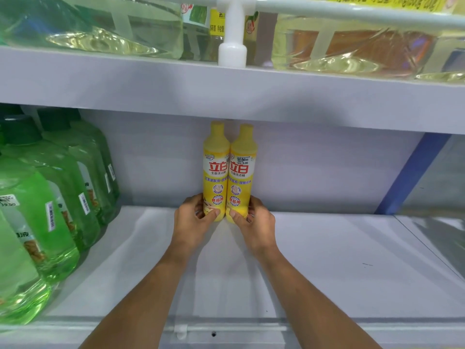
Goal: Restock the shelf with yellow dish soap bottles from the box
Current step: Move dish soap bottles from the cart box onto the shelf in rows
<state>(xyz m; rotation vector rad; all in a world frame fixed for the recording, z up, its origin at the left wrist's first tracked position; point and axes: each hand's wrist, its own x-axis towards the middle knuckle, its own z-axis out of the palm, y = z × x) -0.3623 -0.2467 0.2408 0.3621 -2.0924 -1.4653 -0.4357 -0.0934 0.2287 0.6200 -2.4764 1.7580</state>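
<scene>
The white shelf (327,260) in front of you spans the whole view, with the upper shelf (151,81) close above it. Large green bottles (57,197) stand in rows at the left end of your shelf, well apart from your hands. Big clear jugs (113,28) of pale liquid sit on the upper shelf, either side of a white post (232,46).

Near the back wall, at mid-width, two yellow dish soap bottles stand side by side and touching: the left bottle (216,167) and the right bottle (242,170). Each has its long axis vertical, with its cap pointing up toward the underside of the upper shelf, its base down at the shelf, and its red-lettered label facing you.

Your left hand (192,220) has its grip wrapped round the base of the left bottle, thumb across the front. Your right hand (256,220) holds the base of the right bottle the same way. A small white price sticker (242,161) sits on the right bottle's label.
</scene>
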